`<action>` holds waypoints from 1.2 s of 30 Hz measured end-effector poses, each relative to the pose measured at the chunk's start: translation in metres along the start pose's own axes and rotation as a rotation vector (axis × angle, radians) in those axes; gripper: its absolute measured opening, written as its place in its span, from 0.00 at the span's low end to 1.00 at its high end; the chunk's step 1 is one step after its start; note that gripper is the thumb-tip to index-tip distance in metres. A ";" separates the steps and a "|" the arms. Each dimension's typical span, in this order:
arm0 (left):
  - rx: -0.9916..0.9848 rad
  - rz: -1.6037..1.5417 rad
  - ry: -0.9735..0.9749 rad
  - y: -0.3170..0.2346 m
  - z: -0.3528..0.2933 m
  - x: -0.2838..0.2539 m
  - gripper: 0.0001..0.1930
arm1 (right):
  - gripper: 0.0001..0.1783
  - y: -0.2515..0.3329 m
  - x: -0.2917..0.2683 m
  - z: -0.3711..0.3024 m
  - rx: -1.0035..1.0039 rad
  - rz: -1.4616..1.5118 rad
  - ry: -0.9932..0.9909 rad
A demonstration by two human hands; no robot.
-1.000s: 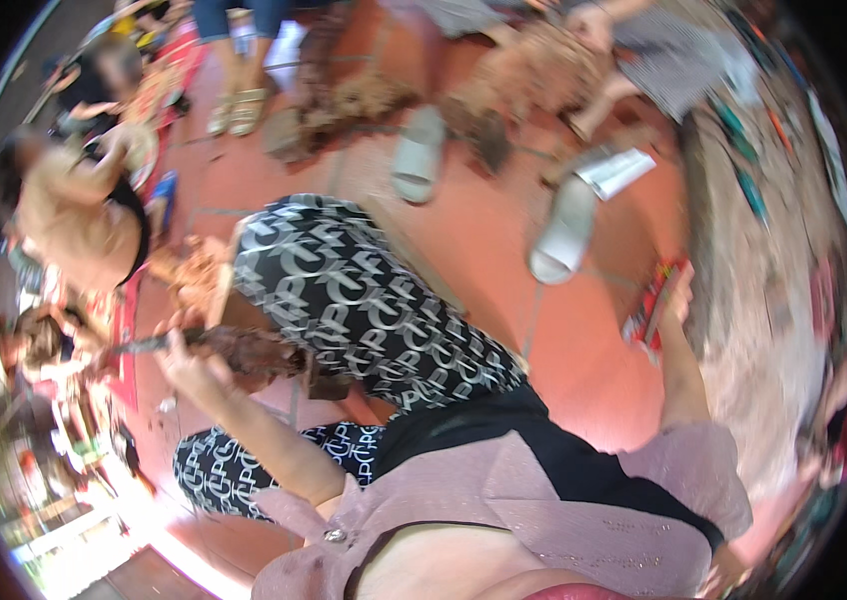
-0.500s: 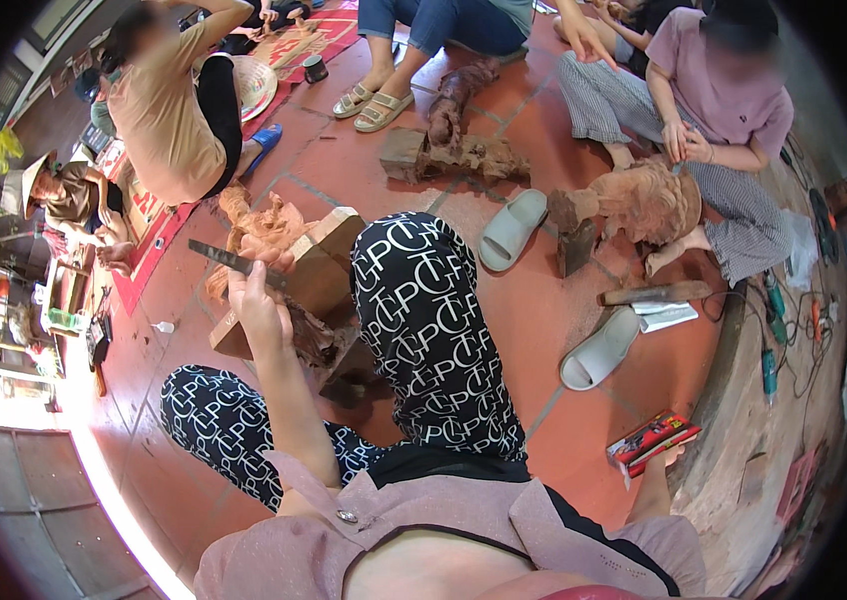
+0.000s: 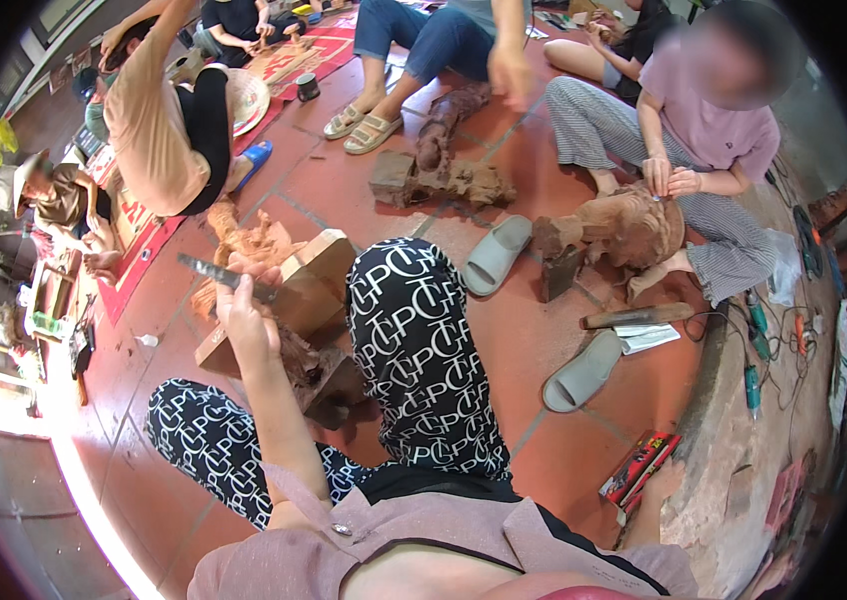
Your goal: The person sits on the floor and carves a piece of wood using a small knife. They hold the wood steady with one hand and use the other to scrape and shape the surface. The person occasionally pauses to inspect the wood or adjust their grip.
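My left hand (image 3: 250,308) is raised, fingers pinched round a dark grey flat strip (image 3: 206,268); whether it is metal or something else I cannot make out. Just beyond and below it stands an orange-brown wood carving (image 3: 249,238) with a pale squared block (image 3: 316,262), and dark rough wood (image 3: 329,385) lies beneath my wrist. Low on the right, my right hand (image 3: 666,482) is at the edge of a red and black packet (image 3: 636,468), seemingly gripping its side; its fingers are partly hidden.
Grey slippers (image 3: 497,258) lie on the red tiles beside a wooden mallet-like stick (image 3: 639,316) and white paper. More carvings (image 3: 624,235) stand ahead. Several people sit around, one in a pink shirt (image 3: 724,120) at right. Cables and green power tools (image 3: 756,392) line the right edge.
The view has shifted slightly. The packet has turned a little in my right hand. My left hand still holds the strip. The co-worker at far left has leaned over with an arm raised.
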State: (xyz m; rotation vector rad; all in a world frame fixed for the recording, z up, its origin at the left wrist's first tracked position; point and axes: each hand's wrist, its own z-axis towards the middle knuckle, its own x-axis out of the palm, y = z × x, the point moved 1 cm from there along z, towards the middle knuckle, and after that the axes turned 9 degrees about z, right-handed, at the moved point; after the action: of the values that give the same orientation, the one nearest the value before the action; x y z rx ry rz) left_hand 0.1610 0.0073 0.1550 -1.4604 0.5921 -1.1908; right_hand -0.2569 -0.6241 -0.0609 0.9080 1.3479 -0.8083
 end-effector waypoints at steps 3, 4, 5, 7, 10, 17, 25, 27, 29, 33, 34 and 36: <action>0.010 0.014 0.022 0.004 0.003 -0.008 0.10 | 0.12 -0.023 -0.001 0.000 0.002 -0.102 0.212; 0.003 0.002 0.031 0.006 0.002 -0.003 0.10 | 0.11 -0.049 0.016 0.008 -0.054 -0.141 0.239; 0.003 -0.008 0.042 0.010 0.002 -0.001 0.10 | 0.10 -0.069 0.030 0.014 -0.117 -0.177 0.269; 0.010 -0.030 0.046 0.015 0.001 -0.004 0.10 | 0.09 -0.083 0.047 0.026 -0.051 -0.078 0.412; -0.005 -0.027 0.079 0.020 0.001 -0.005 0.10 | 0.07 -0.095 0.054 0.042 0.594 0.770 0.717; -0.017 -0.065 -0.014 0.003 -0.003 -0.019 0.09 | 0.06 -0.117 0.123 0.057 0.864 1.553 0.212; -0.009 -0.067 -0.033 0.002 -0.002 -0.015 0.10 | 0.05 -0.071 0.079 0.012 0.845 1.101 -0.029; -0.024 -0.079 -0.014 0.010 0.000 -0.015 0.10 | 0.05 -0.067 0.071 0.007 0.841 1.047 -0.048; -0.045 -0.090 0.007 0.010 -0.001 -0.014 0.10 | 0.05 -0.061 0.068 0.006 0.838 1.008 -0.049; -0.051 -0.094 -0.026 0.002 -0.002 -0.012 0.10 | 0.05 -0.058 0.066 0.003 0.837 0.944 -0.041; -0.048 -0.119 -0.026 0.003 -0.002 -0.012 0.10 | 0.04 -0.060 0.064 0.002 0.838 0.935 -0.046; -0.039 -0.162 -0.039 0.002 -0.002 -0.014 0.11 | 0.04 -0.059 0.062 0.002 0.830 0.921 -0.051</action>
State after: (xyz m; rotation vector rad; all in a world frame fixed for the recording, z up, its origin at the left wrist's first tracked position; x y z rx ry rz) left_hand 0.1540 0.0182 0.1481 -1.5846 0.4797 -1.2793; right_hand -0.3042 -0.6502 -0.1266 1.9343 0.3718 -0.6174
